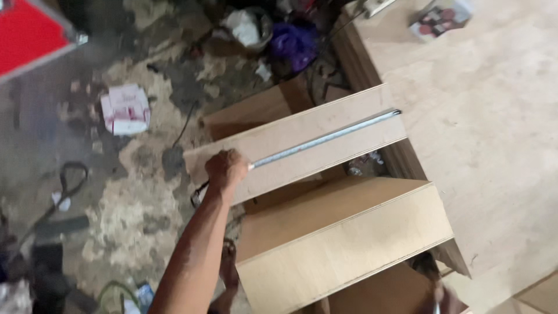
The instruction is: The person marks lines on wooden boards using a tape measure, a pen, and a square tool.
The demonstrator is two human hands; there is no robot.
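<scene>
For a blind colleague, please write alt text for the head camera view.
The person's left hand holds a metal tape measure blade stretched along a plywood board that juts from a large plywood sheet. A second board lies nearer. Beyond is a dirty floor with a small white box.

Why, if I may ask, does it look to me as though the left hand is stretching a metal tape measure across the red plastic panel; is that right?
Not quite: the head view shows the left hand stretching the metal tape measure across a pale plywood board, not a red plastic panel. The rest stands.
</scene>
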